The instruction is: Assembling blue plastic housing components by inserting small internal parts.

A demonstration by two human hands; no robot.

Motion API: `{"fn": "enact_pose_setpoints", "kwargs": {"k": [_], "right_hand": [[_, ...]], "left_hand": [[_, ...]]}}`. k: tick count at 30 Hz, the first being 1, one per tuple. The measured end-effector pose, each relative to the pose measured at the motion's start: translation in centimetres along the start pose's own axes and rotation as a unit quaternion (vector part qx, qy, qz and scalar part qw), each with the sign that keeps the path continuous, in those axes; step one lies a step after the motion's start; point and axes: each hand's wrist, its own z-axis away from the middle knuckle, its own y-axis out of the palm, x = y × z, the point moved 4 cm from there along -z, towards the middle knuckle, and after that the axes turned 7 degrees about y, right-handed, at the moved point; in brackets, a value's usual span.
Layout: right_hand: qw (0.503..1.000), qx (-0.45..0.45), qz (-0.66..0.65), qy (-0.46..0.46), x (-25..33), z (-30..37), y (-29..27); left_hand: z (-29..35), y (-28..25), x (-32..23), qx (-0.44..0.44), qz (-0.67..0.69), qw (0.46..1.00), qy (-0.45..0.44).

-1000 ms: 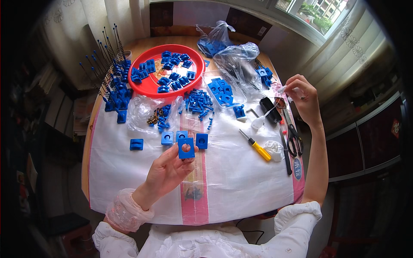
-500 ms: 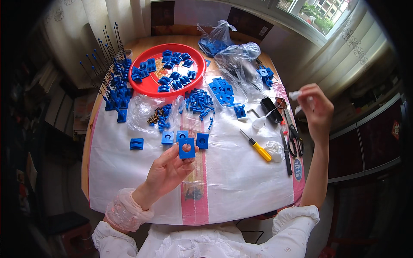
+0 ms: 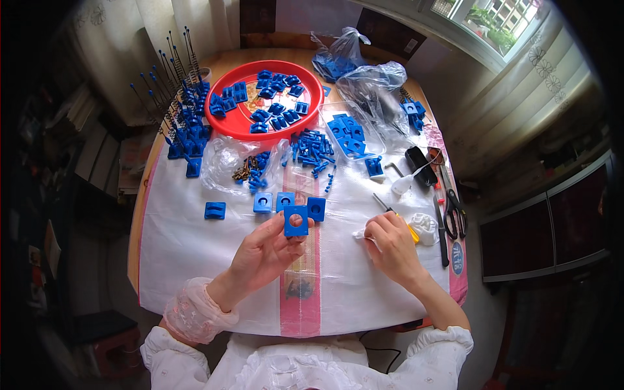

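My left hand [image 3: 261, 257] pinches a blue square plate [image 3: 296, 231] with a round hole, held upright above the cloth. Behind it lie three small blue square parts, among them a blue part [image 3: 262, 203] on the left and a darker blue part [image 3: 316, 208] on the right. Further left sits a blue block [image 3: 215, 210] with a curved ridge. My right hand [image 3: 394, 248] is closed over the cloth, a scrap of crumpled white material [image 3: 359, 234] poking out by its fingertips; its kind is unclear. The hand partly covers a yellow-handled screwdriver [image 3: 413, 234].
A red tray [image 3: 216, 121] of blue parts stands at the back. Blue pegs [image 3: 313, 152] are heaped mid-table, beside a plastic bag [image 3: 220, 166]. Scissors [image 3: 455, 214], a knife [image 3: 444, 250] and a white crumpled wad [image 3: 426, 229] lie at the right. Thin upright rods [image 3: 172, 62] rise back left.
My right hand has come down from the raised right side to the cloth by the screwdriver, bringing the white material. My left hand still holds the plate. The view has shifted slightly.
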Motion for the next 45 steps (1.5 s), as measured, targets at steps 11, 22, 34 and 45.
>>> {"fn": "enact_pose_setpoints", "kwargs": {"k": [11, 22, 34, 45], "right_hand": [[0.806, 0.079, -0.583, 0.063, 4.1, -2.2, 3.2], [0.631, 0.083, -0.763, 0.117, 8.2, -4.5, 5.2], [0.558, 0.093, -0.811, 0.148, 9.3, -4.6, 5.1], [0.564, 0.087, -0.808, 0.146, 9.0, -4.6, 5.3]], "left_hand": [[0.8, 1.2, 1.0, 0.026, 0.004, 0.999, -0.025], [1.4, 1.7, 0.3, 0.069, 0.04, 0.997, -0.007], [1.6, 2.4, 0.0, 0.07, 0.034, 0.997, -0.006], [1.5, 2.5, 0.3, 0.063, 0.034, 0.997, -0.016]]}}
